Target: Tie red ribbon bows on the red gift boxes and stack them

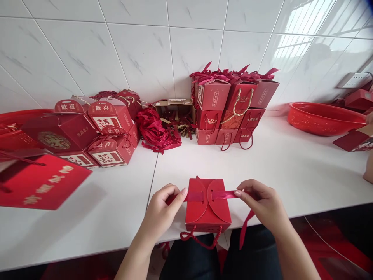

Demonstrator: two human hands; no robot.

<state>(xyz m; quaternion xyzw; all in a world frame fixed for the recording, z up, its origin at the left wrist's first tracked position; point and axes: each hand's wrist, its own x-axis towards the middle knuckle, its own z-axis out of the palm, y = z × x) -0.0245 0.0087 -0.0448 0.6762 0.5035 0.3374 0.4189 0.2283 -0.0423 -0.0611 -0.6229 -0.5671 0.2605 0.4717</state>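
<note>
I see the two hands well apart, one on either side of the small red box [223,214], each pinching the same ribbon [225,194]. The left hand [164,204] is nearly closed, thumb against forefinger with the ribbon between them. The right hand [262,200] grips the other side between thumb and curled fingers, and from beneath it a loose tail hangs down past the edge of the tabletop [276,155]. Between the hands I see the ribbon run nearly straight, threaded through slots in the two rounded flaps on top of the box.

The box sits at three o'clock from the left hand and nine o'clock from the right, upright at the near edge of the tabletop. Its cord handle [216,240] droops at six o'clock.

Reading outward from the box, I have a pile of loose ribbons [154,128] at eleven o'clock, a cluster of printed boxes [110,116] at ten, and a bright red bag-like box [49,182], cut off by my view, near nine. A tall stack of boxes [214,97] stands between twelve and one, and a red basin [320,120] at two.
</note>
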